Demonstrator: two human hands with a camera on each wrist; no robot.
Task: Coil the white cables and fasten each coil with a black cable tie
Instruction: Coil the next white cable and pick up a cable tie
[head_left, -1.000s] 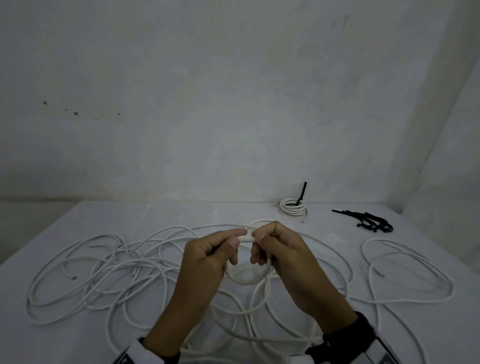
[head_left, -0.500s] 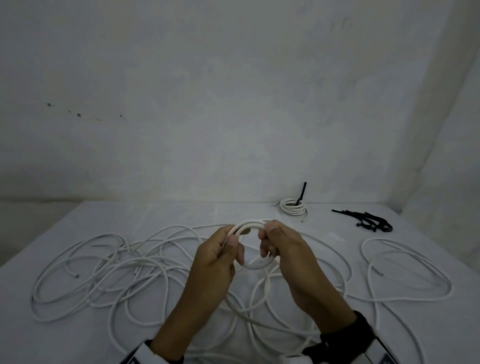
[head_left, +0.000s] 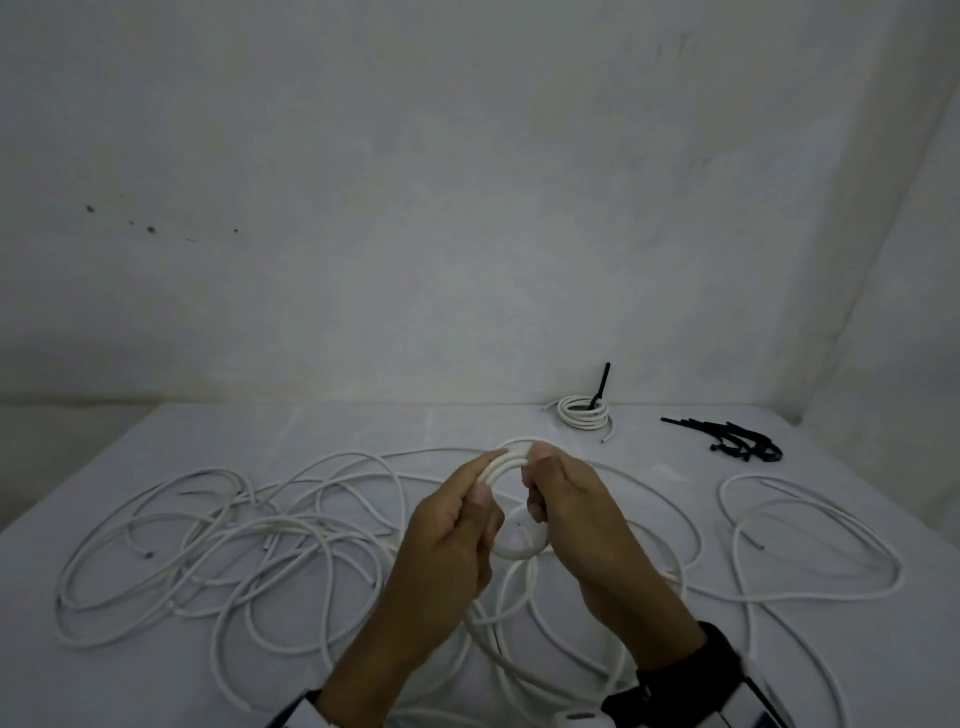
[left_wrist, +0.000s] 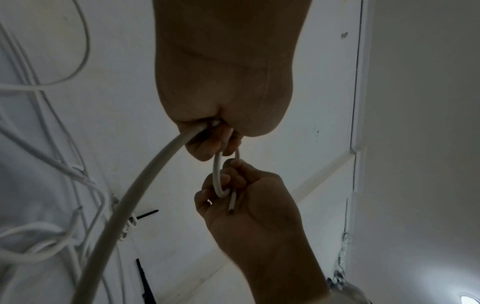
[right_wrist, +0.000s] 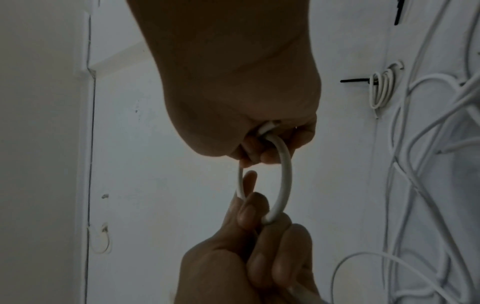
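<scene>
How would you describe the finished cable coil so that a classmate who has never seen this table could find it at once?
Look to the table's far edge, by the wall, left of the loose black cable ties. The small finished coil lies there. Unlike the loose white cables sprawled nearer, it is tightly wound, with a black tie sticking up.

I see bare forearms, a black wrist strap (head_left: 691, 670) lower right, and a white cuff (head_left: 298, 713) at bottom centre-left.

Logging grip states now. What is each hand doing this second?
Left hand: closed, pinching the white cable coil on its left side.
Right hand: closed, pinching the same coil on its right side.
</scene>
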